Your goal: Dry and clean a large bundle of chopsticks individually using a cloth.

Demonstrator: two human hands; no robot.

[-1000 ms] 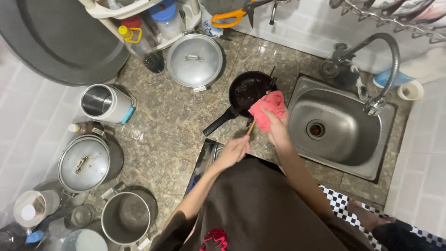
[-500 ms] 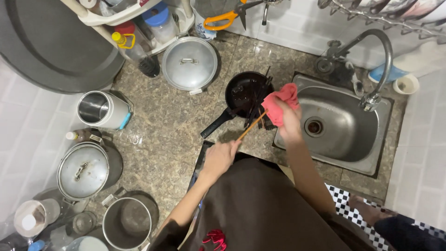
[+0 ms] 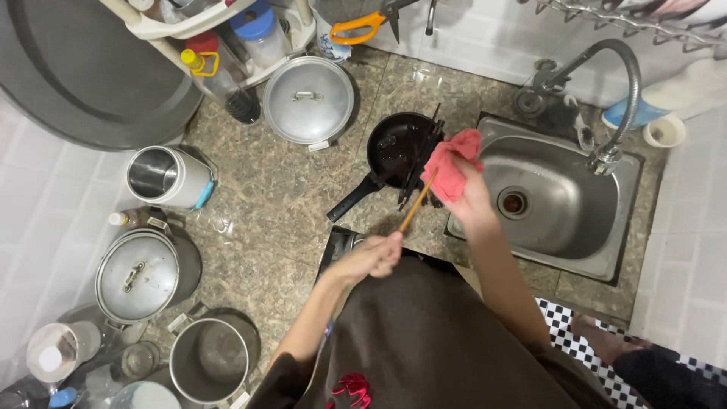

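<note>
My left hand (image 3: 373, 256) grips the near end of a wooden chopstick (image 3: 417, 201) that slants up toward my right hand. My right hand (image 3: 471, 198) is closed on a pink cloth (image 3: 451, 164), which wraps the chopstick's far end. Both hands are above the counter's front edge, between a small black frying pan (image 3: 395, 151) and the steel sink (image 3: 564, 198). Several dark chopsticks (image 3: 421, 155) lie across the pan's right rim, just beside the cloth.
A lidded steel pot (image 3: 308, 99) sits behind the pan. At the left stand a steel kettle (image 3: 168, 178), a lidded pot (image 3: 138, 273) and an open pot (image 3: 210, 360). A tap (image 3: 615, 91) arches over the sink. A rack with bottles (image 3: 227, 38) lines the back.
My right hand with the pink cloth has shifted right, off the pan toward the sink's left edge. The left hand keeps the chopstick and has moved slightly up and right.
</note>
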